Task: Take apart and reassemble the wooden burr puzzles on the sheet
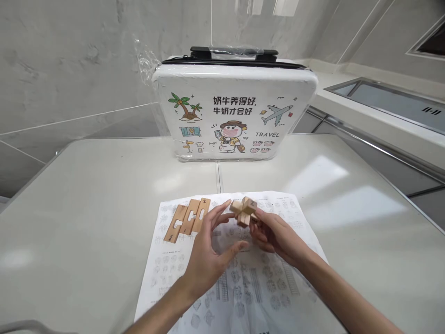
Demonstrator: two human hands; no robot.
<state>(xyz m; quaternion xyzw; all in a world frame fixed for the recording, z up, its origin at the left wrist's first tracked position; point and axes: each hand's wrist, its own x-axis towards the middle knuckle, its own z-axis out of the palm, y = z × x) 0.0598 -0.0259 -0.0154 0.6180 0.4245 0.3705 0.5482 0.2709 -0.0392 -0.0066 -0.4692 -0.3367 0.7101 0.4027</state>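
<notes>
My right hand grips an interlocked wooden burr puzzle, holding it up over the printed sheet. A handwritten mark like a 2 shows on one block end. My left hand is beside the puzzle on its left, with thumb and fingers spread in a wide C and nothing between them. Left of that hand, three flat wooden pieces lie side by side on the paper. They have cut-out slots and handwritten numbers; one reads 2 and another 1.
A large printed instruction sheet with small diagrams lies under my hands on the white table. At the back stands a white cartoon-printed suitcase in clear plastic wrap. A grey wall rises behind it.
</notes>
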